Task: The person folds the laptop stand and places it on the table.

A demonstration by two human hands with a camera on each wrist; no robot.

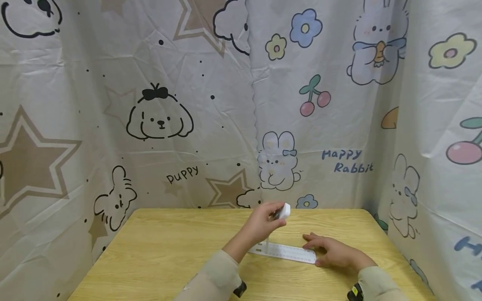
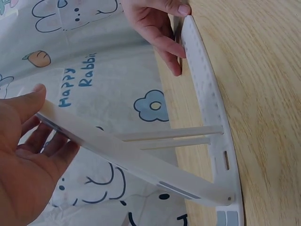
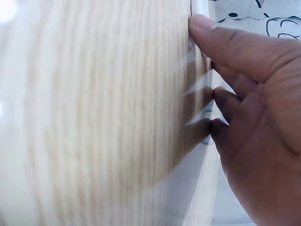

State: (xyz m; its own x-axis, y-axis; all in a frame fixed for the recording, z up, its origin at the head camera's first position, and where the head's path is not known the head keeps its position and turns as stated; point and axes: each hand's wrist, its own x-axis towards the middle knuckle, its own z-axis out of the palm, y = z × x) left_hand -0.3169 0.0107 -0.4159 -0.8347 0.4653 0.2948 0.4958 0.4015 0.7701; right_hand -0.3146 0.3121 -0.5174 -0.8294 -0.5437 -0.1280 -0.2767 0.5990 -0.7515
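A long white hinged plastic device, whose exact kind I cannot tell, stands on the table. Its slim base, dotted with small marks in rows, lies flat. From one end of it a white arm rises at a slant, and two thin struts span between arm and base. My left hand pinches the arm's raised end between thumb and fingers. At the base's other end, my right hand holds it, thumb on the near edge and fingers along the far side. In the right wrist view, the thumb and fingers bend over that end.
The yellow wood-grain table extends to both sides of the device. Behind it and at the sides hangs a printed curtain with cartoon figures. Dark bands sit at both sleeves.
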